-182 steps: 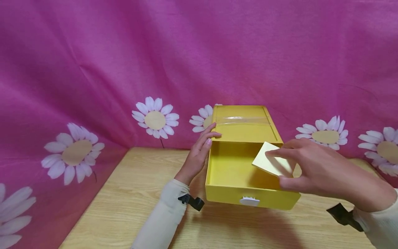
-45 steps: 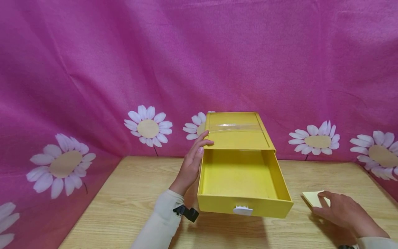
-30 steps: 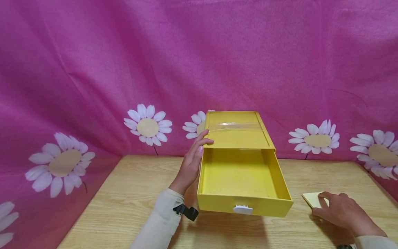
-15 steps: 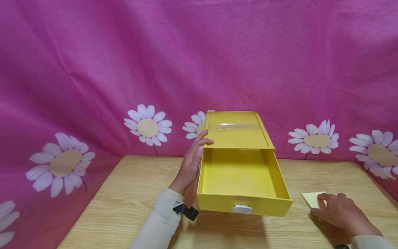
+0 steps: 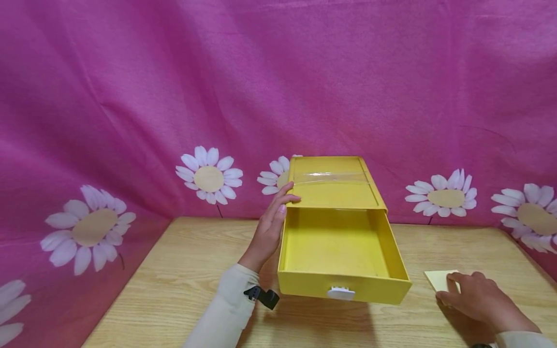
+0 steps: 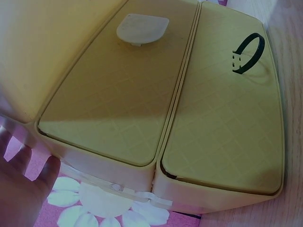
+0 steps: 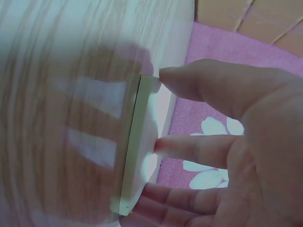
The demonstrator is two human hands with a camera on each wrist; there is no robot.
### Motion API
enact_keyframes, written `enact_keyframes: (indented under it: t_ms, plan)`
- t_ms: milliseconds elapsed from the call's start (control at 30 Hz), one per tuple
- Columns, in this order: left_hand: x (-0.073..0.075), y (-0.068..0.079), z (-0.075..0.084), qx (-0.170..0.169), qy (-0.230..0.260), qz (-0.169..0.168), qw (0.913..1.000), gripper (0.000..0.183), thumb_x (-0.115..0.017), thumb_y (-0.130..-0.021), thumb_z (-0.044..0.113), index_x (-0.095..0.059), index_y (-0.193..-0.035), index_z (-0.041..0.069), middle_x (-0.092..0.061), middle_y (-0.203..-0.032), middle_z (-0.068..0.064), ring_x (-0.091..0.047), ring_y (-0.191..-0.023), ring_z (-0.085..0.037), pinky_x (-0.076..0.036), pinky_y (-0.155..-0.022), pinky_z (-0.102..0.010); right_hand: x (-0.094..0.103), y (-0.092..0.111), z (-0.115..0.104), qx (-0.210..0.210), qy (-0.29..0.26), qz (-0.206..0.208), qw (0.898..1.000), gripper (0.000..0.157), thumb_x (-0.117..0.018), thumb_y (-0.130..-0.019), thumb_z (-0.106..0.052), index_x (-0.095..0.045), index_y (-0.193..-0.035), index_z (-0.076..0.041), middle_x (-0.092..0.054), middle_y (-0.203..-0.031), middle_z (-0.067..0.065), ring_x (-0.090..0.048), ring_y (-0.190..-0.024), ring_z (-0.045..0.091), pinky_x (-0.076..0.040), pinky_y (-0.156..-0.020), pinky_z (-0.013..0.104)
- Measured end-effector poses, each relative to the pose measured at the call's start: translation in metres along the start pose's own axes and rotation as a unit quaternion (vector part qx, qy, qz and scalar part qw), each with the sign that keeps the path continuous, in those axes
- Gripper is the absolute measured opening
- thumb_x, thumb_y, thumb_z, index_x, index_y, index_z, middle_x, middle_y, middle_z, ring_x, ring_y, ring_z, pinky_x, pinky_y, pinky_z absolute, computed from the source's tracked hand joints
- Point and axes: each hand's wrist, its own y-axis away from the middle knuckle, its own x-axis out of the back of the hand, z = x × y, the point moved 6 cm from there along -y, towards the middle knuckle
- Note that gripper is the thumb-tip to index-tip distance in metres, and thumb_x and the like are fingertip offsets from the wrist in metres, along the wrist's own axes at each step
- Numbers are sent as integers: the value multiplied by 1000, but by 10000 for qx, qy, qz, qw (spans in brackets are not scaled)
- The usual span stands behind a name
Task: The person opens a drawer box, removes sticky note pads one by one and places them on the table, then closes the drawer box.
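Observation:
In the head view, a yellow box unit (image 5: pixel 330 193) stands on the table with its drawer (image 5: pixel 344 291) pulled out, a white tab on its front. My left hand (image 5: pixel 267 232) rests against the unit's left side, fingertips on the top edge. In the left wrist view, its fingers (image 6: pixel 47 171) touch the unit beside two patterned panels (image 6: pixel 128 94). To the right of the drawer, my right hand (image 5: pixel 474 292) pinches a pale yellow sticky note pad (image 5: pixel 436 279) lying on the table. The right wrist view shows thumb and fingers at the edges of the pad (image 7: pixel 135 156).
The light wooden table (image 5: pixel 174 290) bears everything. Behind it hangs a pink cloth (image 5: pixel 348 87) printed with white daisies. Clear tape (image 5: pixel 326 178) crosses the unit's top. A black loop (image 6: pixel 251 53) stands out from one panel, a white tab (image 6: pixel 143 28) from the other.
About six seconds ago my right hand held the sticky note pad over the drawer; now both are down on the table at the right. My left hand has stayed on the unit.

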Motion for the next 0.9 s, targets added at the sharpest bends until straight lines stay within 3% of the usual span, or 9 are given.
enact_keyframes:
  t_ms: [400, 700, 900]
  plan:
    - [-1, 0, 1, 49, -29, -48, 10000, 32, -31, -103, 7, -52, -127, 2, -29, -156, -11, -23, -144, -22, -22, -115, -45, 1, 0, 2, 17, -158, 117, 9998, 56, -73, -81, -40, -59, -104, 9, -56, -80, 19, -52, -78, 38, -47, -69, 58]
    - [0, -1, -1, 65, -3, -38, 10000, 32, -31, -102, 6, -52, -127, 1, -28, -156, -12, -22, -144, -23, -22, -115, -46, 3, 0, 4, -235, -304, -260, 9989, 62, -67, -85, -46, -54, -111, 9, -55, -84, 21, -51, -79, 37, -46, -71, 57]
    - [0, 0, 1, 129, -52, -80, 9999, 32, -31, -103, 7, -52, -127, 2, -28, -156, -10, -22, -145, -22, -23, -115, -45, 14, 0, -1, -99, -377, 156, 9991, 61, -66, -88, -40, -53, -115, 13, -58, -86, 28, -55, -81, 43, -46, -70, 59]
